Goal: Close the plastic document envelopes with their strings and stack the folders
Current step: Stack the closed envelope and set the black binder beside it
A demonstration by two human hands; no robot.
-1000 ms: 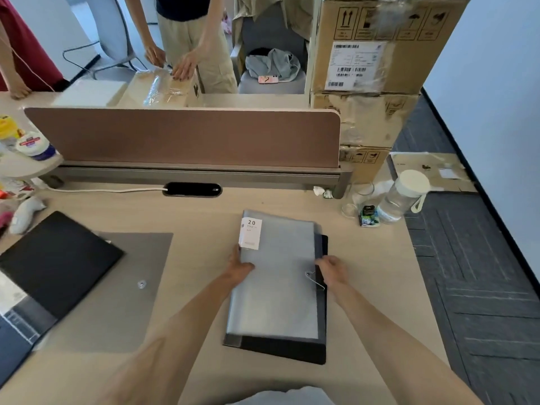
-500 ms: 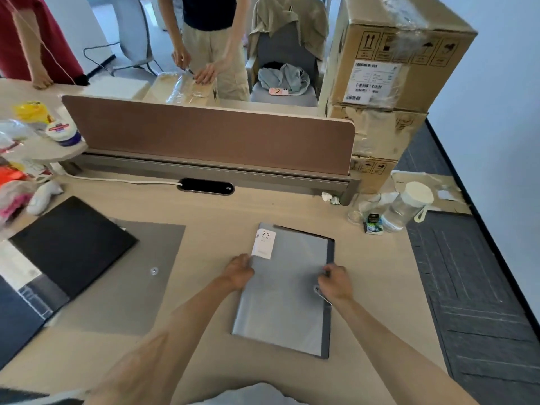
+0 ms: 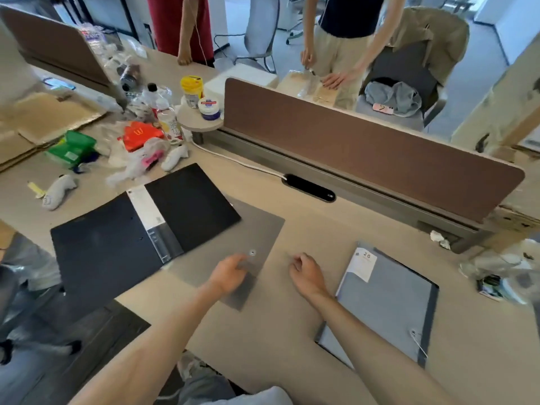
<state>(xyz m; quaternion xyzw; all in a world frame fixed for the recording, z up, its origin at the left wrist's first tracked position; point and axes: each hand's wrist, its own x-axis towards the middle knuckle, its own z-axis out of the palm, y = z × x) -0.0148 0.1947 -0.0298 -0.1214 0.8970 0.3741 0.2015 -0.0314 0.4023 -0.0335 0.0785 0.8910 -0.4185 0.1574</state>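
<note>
Head-worn view, looking forward and down (wide-angle), close over desk (image 3: 292, 331)

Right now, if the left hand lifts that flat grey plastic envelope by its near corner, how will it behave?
The flat grey plastic envelope looks thin, so it will probably sag rather than stay stiff. Its far part lies under the open black binder, so it may drag or snag there. The left hand rests flat on it; the smooth surface may slide on the desk.

**Colours on the desk**

Desk (image 3: 292, 331) was beige. Grey envelope (image 3: 233, 247) was plain, with a silver button. Open folder (image 3: 140, 226) was black, white spine label. Blue-grey envelope (image 3: 388, 302) carried a white tag. Divider (image 3: 365, 150) was brown.
</note>
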